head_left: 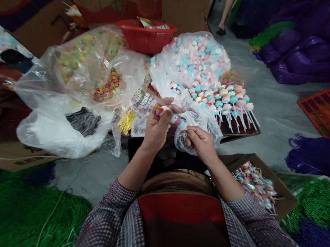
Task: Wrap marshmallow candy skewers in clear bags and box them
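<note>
A candy skewer (179, 121) of pink, white and blue marshmallows slants between my two hands, with an orange-red piece at its upper end. My left hand (158, 127) is closed round its upper part, thumb on top. At the lower end, the fingertips of my right hand (201, 141) pinch together; the stick there is mostly hidden by them. Just left of my left hand lie gold twist ties (126, 121) and printed clear candy bags (143, 104). Under my right hand is a crumpled clear plastic bag (210, 121).
Marshmallow skewers (232, 98) lie stacked at the table's right edge. Behind are a marshmallow bag (202, 55), gummy ring bags (83, 55) and a red basin (147, 37). A carton (286, 201) of wrapped skewers stands at lower right. A person's leg (227, 8) shows at the back.
</note>
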{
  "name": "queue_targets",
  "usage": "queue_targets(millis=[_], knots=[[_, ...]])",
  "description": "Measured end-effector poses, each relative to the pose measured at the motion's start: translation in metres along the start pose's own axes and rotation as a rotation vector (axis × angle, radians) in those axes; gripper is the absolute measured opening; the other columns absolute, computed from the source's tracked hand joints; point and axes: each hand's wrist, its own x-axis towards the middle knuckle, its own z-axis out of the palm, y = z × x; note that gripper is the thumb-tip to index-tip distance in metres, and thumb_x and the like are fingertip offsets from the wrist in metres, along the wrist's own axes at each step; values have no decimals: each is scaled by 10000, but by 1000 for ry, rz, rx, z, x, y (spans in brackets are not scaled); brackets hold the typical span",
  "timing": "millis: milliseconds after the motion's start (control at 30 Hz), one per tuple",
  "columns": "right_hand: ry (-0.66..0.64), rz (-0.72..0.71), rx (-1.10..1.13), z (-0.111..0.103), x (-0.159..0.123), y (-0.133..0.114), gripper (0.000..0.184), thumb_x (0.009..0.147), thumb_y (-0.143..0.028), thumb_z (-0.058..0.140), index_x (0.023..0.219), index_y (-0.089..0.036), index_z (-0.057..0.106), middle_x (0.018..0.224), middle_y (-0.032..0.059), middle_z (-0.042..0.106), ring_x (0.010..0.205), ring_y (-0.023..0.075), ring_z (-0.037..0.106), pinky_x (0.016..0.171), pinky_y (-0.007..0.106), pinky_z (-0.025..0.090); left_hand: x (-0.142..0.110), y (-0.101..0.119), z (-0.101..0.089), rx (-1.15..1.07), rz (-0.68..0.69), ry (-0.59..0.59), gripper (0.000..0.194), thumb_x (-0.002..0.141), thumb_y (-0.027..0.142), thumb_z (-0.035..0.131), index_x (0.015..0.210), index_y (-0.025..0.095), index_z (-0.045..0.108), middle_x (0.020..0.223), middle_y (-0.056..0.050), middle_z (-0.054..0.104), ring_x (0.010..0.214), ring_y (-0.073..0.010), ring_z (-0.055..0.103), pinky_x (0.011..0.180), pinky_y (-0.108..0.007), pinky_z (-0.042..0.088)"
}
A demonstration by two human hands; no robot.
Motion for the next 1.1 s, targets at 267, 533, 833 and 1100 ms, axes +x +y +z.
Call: queue_targets(millis=[267, 533, 833, 1100], knots=[[-102, 26, -10, -2, -3, -12, 452, 829, -633, 745, 975, -206, 724, 589, -41, 638, 463, 89, 492, 461, 231, 401, 7, 3, 1, -27, -35, 39, 450, 840, 662, 737, 1039, 293, 572, 770, 32, 648, 824, -165, 718, 713, -326, 568], [-107, 130, 111, 10, -9, -5, 465, 881, -634, 670, 1004, -192, 754, 460, -80, 549, 365, 80, 455, 421, 216, 372, -8, -12, -4, -32, -164, -76, 469, 799, 628, 797, 1031, 256, 628, 990, -33, 753, 958, -188, 737, 792, -312, 558], [49, -92, -194, 18, -10, 11, 319, 904, -494, 661, 1000, -231, 815, 539, -37, 585, 455, 117, 490, 473, 272, 409, 15, -1, -17, 17, -76, 114, 489, 874, 734, 637, 1046, 277, 611, 739, 25, 643, 874, -169, 732, 783, -328, 568], [-187, 118, 129, 21, -8, 0, 448, 921, -616, 638, 1095, -217, 741, 533, -71, 594, 420, 89, 484, 492, 242, 424, -1, -7, -2, -259, -229, 50, 485, 739, 608, 856, 808, 239, 548, 634, 64, 562, 731, -141, 712, 601, -263, 529]])
